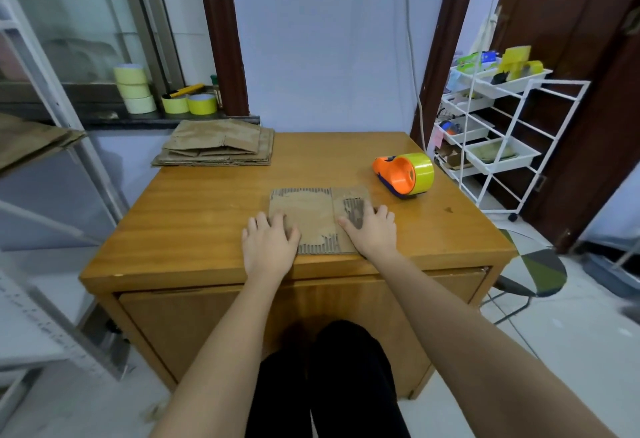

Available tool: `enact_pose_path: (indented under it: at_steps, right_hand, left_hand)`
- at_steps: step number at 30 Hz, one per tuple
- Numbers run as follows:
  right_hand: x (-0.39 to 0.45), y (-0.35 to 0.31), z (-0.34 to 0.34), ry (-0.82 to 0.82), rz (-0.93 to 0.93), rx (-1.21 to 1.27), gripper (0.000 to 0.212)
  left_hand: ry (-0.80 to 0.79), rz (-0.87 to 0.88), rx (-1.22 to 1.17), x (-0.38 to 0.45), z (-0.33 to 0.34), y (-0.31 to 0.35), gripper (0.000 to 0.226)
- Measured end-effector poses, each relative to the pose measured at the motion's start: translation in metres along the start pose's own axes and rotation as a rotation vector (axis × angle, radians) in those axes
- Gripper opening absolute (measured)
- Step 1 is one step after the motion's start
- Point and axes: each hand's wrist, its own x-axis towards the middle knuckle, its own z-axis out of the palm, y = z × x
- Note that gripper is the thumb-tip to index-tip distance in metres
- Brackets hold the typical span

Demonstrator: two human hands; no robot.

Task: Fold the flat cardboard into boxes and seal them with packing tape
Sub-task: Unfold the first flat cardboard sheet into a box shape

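Observation:
A flat, worn piece of brown cardboard [311, 212] lies near the front edge of the wooden table [207, 216]. My left hand [268, 243] rests flat on its left end, fingers spread. On its right end my right hand [372, 230] lies flat too, over a torn patch of corrugation. An orange tape dispenser [403, 174] loaded with a yellow-green roll sits on the table to the right of the cardboard, apart from both hands.
A stack of flat cardboard sheets [216, 145] lies at the table's back left corner. Several tape rolls [136, 89] stand on the window ledge behind. A white wire cart [498, 133] with trays stands to the right, and a stool [533, 271] sits by the table's right side.

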Motion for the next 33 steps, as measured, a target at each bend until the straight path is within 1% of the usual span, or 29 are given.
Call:
enact_pose_path:
  at_steps: [6,9,12,15,17,20,24,26,29,31,33]
  right_hand:
    - [-0.001,0.005,0.007,0.090,-0.030,0.043,0.072]
    - [-0.003,0.004,0.007,0.100,-0.047,0.060,0.073]
    - [-0.003,0.002,0.004,0.075,-0.027,0.117,0.082]
    - [-0.003,0.000,0.002,0.038,-0.008,0.116,0.091]
    - [-0.003,-0.001,0.000,0.014,0.002,0.115,0.093]
    - [-0.001,-0.001,-0.002,-0.022,0.016,0.159,0.089]
    - [0.002,-0.001,-0.005,-0.033,0.028,0.252,0.078]
    - [0.007,-0.002,-0.006,-0.069,0.044,0.384,0.074]
    - [0.012,-0.007,-0.006,-0.168,0.074,0.756,0.074]
    - [0.009,-0.008,-0.004,-0.161,0.074,0.899,0.060]
    - [0.005,-0.004,-0.003,-0.122,0.060,0.972,0.047]
  left_hand:
    - [0.033,-0.016,-0.033,0.000,0.001,-0.001,0.050]
    - [0.054,-0.044,-0.129,-0.001,0.001,-0.002,0.051]
    - [0.057,-0.092,-0.251,0.000,0.000,-0.003,0.054]
    - [0.063,-0.178,-0.425,0.002,-0.004,-0.002,0.054]
    - [0.039,-0.247,-0.568,0.005,-0.007,-0.002,0.052]
    - [-0.002,-0.329,-0.875,0.009,-0.009,-0.003,0.047]
    - [-0.041,-0.381,-1.115,0.010,-0.016,-0.003,0.042]
    - [-0.060,-0.382,-1.223,0.012,-0.021,-0.001,0.042]
    - [-0.107,-0.357,-1.322,0.016,-0.030,0.007,0.042]
    - [-0.174,-0.368,-1.398,0.019,-0.031,0.011,0.042]
    - [-0.197,-0.374,-1.430,0.018,-0.032,0.013,0.031]
